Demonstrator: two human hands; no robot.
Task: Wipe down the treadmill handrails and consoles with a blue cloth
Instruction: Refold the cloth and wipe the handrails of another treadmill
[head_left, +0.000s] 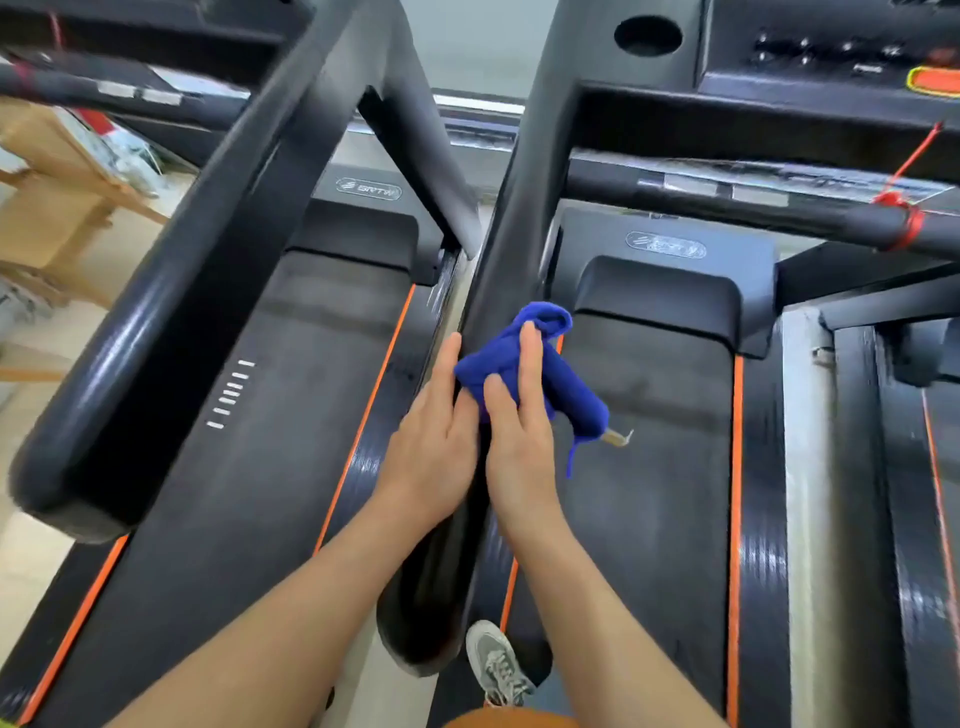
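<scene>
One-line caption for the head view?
Right hand holds a blue cloth on a treadmill handrail; left hand rests beside it.

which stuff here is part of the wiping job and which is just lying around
Job:
cloth
right hand, holding the cloth on the rail
left hand, resting on the handrail
console

Lying about:
wooden frame at far left
red cord tied on the front bar
</scene>
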